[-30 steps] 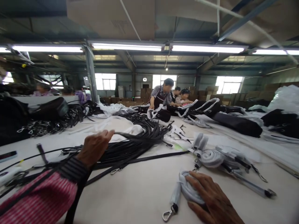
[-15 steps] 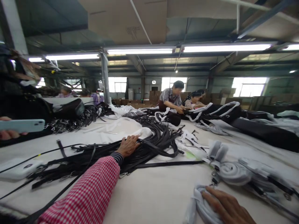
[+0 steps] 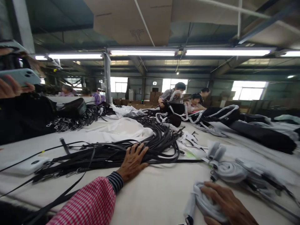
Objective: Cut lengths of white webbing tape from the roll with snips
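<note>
My left hand (image 3: 132, 161), in a red checked sleeve, lies with fingers spread flat on a heap of black straps (image 3: 122, 151) in the middle of the white table (image 3: 154, 190). My right hand (image 3: 226, 204) at the bottom right rests on a rolled-up white strap (image 3: 202, 203), its fingers curved over the roll. More rolled white straps with clips (image 3: 231, 170) lie just beyond it.
A person at the far left holds up a light phone (image 3: 20, 76). A white device (image 3: 25, 165) lies at the table's left. Black bags (image 3: 262, 136) and black-and-white bags (image 3: 211, 114) lie at the right and back, where other people (image 3: 174, 93) work.
My left hand has come nearer along the black straps and now lies flat on them. The phone at the left has risen. My right hand stays on the white roll.
</note>
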The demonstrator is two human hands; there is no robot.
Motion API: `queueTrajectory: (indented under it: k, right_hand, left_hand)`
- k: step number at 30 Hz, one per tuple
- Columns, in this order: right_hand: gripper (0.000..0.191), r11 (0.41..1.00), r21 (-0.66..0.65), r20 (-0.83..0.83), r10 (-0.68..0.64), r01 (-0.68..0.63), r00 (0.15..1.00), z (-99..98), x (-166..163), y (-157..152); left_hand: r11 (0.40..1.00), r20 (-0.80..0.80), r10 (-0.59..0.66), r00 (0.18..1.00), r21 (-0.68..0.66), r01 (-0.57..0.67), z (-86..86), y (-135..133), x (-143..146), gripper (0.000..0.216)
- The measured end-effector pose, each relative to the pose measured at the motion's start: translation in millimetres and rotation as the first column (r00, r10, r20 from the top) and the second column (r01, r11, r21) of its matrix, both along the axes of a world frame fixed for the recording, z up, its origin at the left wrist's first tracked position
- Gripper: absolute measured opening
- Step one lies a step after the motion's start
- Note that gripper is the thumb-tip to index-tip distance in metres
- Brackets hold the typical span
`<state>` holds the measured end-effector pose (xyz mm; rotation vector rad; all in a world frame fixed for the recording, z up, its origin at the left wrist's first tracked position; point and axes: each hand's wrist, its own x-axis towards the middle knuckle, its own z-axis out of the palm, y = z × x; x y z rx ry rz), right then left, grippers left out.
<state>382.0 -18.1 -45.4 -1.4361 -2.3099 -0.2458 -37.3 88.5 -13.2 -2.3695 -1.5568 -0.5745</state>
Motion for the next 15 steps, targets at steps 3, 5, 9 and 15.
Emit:
queueTrajectory:
  k: [3, 5, 9, 15]
  right_hand:
    - [0.071, 0.987, -0.135, -0.013, -0.091, 0.089, 0.996, 19.9, -11, -6]
    - [0.075, 0.976, -0.191, -0.014, -0.112, 0.107, 0.994, 29.0, -18, -9]
    - [0.076, 0.996, -0.042, 0.034, -0.075, 0.076, 0.997, 45.1, -25, -9]
    - [0.061, 0.918, 0.393, 0.176, -0.132, 0.054, 0.976, 93.5, 3, 61]
  left_hand:
    - [0.998, -0.006, 0.002, 1.0, 0.064, -0.002, -4.0, 5, -1, 0.06]
    - [0.996, -0.01, -0.007, 1.0, 0.092, 0.008, -4.7, 8, -3, 0.059]
    - [0.993, -0.011, -0.012, 1.0, 0.118, 0.014, -4.6, 6, -3, 0.059]
    - [0.994, 0.014, -0.018, 1.0, 0.111, 0.016, -2.4, 0, 1, 0.061]
